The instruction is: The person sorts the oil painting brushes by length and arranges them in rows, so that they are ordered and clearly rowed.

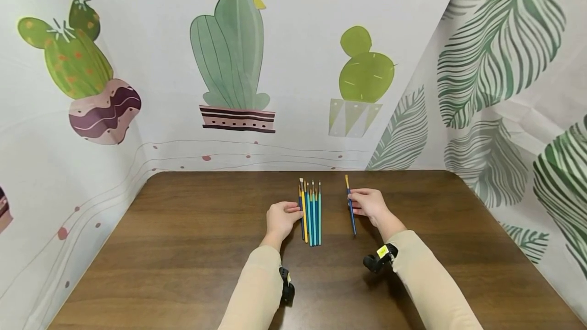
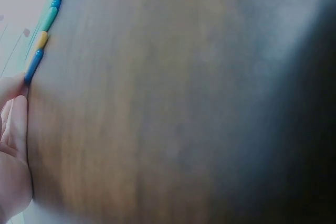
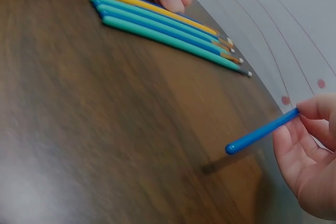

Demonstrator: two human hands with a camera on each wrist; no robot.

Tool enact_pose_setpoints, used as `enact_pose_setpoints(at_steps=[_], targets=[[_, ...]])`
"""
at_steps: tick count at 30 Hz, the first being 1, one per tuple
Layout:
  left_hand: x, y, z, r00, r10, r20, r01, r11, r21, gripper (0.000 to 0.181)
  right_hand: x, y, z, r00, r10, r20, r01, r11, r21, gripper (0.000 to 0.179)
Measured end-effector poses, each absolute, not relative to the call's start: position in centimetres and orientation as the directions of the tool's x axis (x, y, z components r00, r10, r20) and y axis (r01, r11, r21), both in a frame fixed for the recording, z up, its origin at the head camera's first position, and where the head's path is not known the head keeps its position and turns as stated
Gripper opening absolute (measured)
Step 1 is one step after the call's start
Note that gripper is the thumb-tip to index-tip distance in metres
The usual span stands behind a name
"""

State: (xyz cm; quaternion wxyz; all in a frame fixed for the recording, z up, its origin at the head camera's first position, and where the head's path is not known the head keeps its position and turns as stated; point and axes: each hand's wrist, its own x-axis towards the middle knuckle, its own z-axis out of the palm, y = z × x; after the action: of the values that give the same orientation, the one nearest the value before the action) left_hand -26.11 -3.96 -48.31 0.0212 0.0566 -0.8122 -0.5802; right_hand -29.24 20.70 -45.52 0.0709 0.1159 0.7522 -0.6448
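Observation:
Several slim paintbrushes lie side by side on the brown table [image 1: 192, 248], bristles toward the wall. In the row are a yellow paintbrush [image 1: 304, 218], teal paintbrushes [image 1: 319, 223] and blue ones, with a blue paintbrush [image 2: 33, 66] at its left edge. My left hand [image 1: 281, 220] is at that left edge, its fingertips touching the blue and yellow handles. To the right of the row, my right hand [image 1: 370, 204] pinches a separate blue paintbrush [image 3: 260, 132] between thumb and fingers. This paintbrush has yellowish bristles pointing away, and its rounded handle end hangs over the table, casting a shadow.
A wall covering [image 1: 302, 65] printed with cacti and leaves rises behind the table's far edge. Black wrist cameras [image 1: 379, 258] are strapped over beige sleeves [image 1: 431, 279]. Bare wood lies between the row and the right hand.

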Motion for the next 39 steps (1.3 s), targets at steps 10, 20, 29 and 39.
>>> enact_pose_setpoints(at_steps=[10, 20, 29, 39], targets=[[-26.1, -3.7, -48.3, -0.993, -0.112, -0.033, -0.068, 0.324, 0.943, 0.026, -30.0, 23.1, -45.7, -0.962, 0.111, -0.249, 0.265, 0.167, -0.95, 0.043], [-26.1, -3.8, -48.3, -0.995, -0.104, -0.016, -0.049, 0.331, 0.942, 0.026, -30.8, 24.7, -45.8, -0.955, 0.139, -0.263, 0.282, 0.147, -0.948, 0.043], [-26.2, -4.0, -48.4, -0.993, -0.113, -0.024, -0.06, 0.331, 0.942, 0.026, -31.8, 26.0, -45.6, -0.95, 0.175, -0.259, 0.287, 0.157, -0.945, 0.042], [-26.2, -4.1, -48.6, -0.993, -0.117, -0.023, -0.062, 0.342, 0.938, 0.027, -32.9, 27.2, -45.6, -0.943, 0.238, -0.232, 0.279, 0.185, -0.942, 0.039]])
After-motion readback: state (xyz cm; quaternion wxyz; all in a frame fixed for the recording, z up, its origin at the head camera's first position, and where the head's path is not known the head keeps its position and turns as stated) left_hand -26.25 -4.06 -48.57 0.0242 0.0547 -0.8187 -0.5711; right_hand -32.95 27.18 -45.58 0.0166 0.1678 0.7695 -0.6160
